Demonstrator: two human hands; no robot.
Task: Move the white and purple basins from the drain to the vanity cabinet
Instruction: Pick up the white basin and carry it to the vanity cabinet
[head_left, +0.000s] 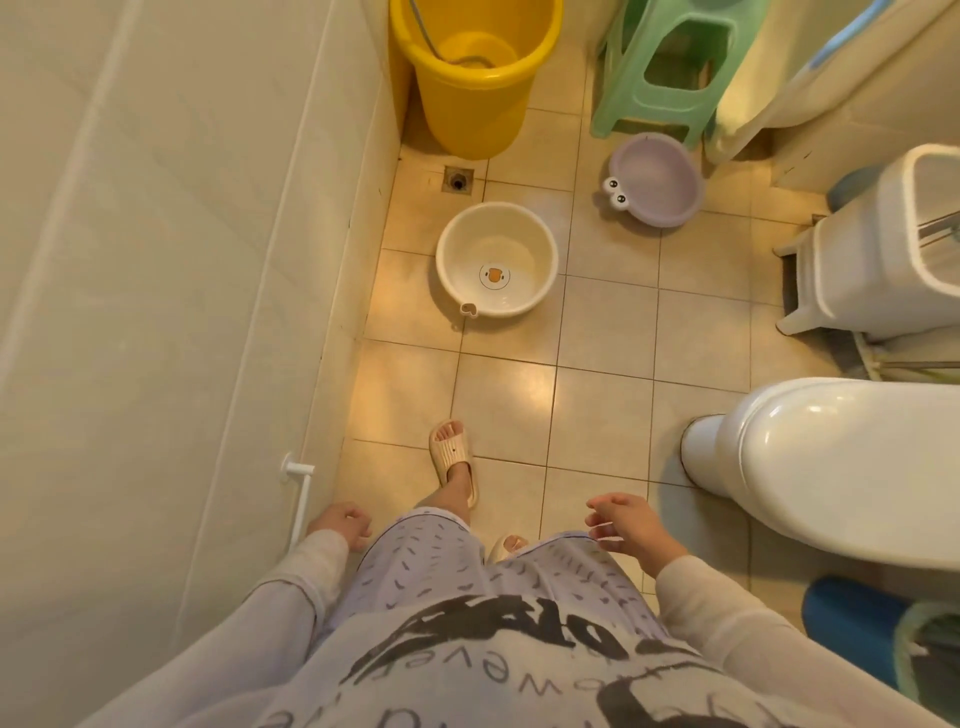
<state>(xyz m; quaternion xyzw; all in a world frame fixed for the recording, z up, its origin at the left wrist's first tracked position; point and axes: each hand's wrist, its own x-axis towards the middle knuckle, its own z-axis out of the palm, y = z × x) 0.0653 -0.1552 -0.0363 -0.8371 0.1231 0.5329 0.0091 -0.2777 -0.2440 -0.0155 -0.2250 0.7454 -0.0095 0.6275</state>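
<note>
A white basin (496, 258) with a small orange face printed inside sits upright on the tiled floor, just below the floor drain (458, 180). To its right, a purple basin (657, 178) with two cartoon eyes on its rim rests on the floor in front of a green stool. My left hand (340, 525) hangs low by my hip with fingers curled and nothing in it. My right hand (626, 522) hovers over my thigh, fingers apart and empty. Both hands are far from the basins.
A yellow bucket (470, 73) stands at the back by the left wall. The green plastic stool (670, 67) is beside it. A white lidded bin (883, 244) and a toilet (841, 462) line the right side. My slippered feet stand on the tiles.
</note>
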